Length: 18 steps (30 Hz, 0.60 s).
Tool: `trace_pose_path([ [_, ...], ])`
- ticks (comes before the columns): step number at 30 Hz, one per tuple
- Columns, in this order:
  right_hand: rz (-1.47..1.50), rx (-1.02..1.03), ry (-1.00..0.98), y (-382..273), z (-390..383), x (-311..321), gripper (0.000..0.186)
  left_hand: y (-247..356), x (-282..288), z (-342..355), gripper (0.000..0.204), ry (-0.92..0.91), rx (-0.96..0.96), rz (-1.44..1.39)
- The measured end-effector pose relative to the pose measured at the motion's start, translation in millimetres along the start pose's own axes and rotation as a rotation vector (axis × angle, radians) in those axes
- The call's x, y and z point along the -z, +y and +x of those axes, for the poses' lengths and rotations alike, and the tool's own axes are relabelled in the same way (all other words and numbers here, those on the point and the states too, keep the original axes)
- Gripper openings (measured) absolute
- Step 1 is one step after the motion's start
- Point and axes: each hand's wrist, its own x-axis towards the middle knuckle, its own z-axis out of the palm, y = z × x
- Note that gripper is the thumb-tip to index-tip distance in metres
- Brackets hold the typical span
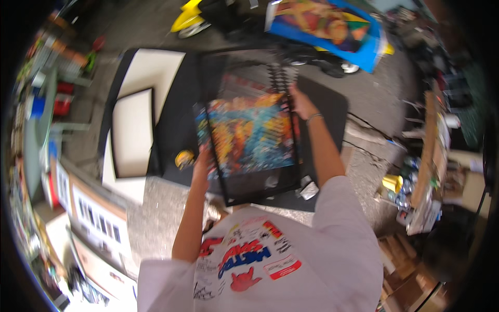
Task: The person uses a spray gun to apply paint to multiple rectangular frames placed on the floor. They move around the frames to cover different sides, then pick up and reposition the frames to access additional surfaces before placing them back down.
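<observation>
A large black picture frame (263,198) is between my hands, tilted over the black tabletop. A colourful print (249,135) in orange, yellow and blue shows within it and spreads slightly past its side bars. Whether the print lies in or behind the frame, I cannot tell. My left hand (202,160) grips the left side low down, its fingers partly hidden. Higher up on the right side, my right hand (302,104) is closed at the edge, blurred by motion. Above the print, the surface looks glassy with checkered reflections.
A second black-edged frame with a white panel (133,134) lies on the left. Beside my left hand sits a yellow round item (184,159); a crumpled white scrap (309,191) lies at the table's near right. A blue-bordered poster (325,28) covers something beyond. Cluttered shelves (423,161) stand right.
</observation>
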Motion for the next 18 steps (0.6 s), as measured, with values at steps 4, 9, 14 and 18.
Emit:
trace_pose_path([
  [4,-0.303,0.037,0.114,0.2,20.3,5.2,0.087,-5.9,6.7,12.2,0.073,0.002,0.062,-0.067],
  [9,-0.386,0.036,0.159,7.1,40.9,14.1,0.087,-17.3,5.3,15.1,0.072,-0.009,0.030,-0.123],
  [14,-0.382,0.045,0.081,5.5,47.8,15.9,0.086,-29.9,3.9,20.8,0.078,0.057,0.021,-0.132],
  [18,-0.485,0.007,0.109,7.1,58.0,15.2,0.086,-37.8,6.3,28.4,0.074,0.113,-0.033,-0.047],
])
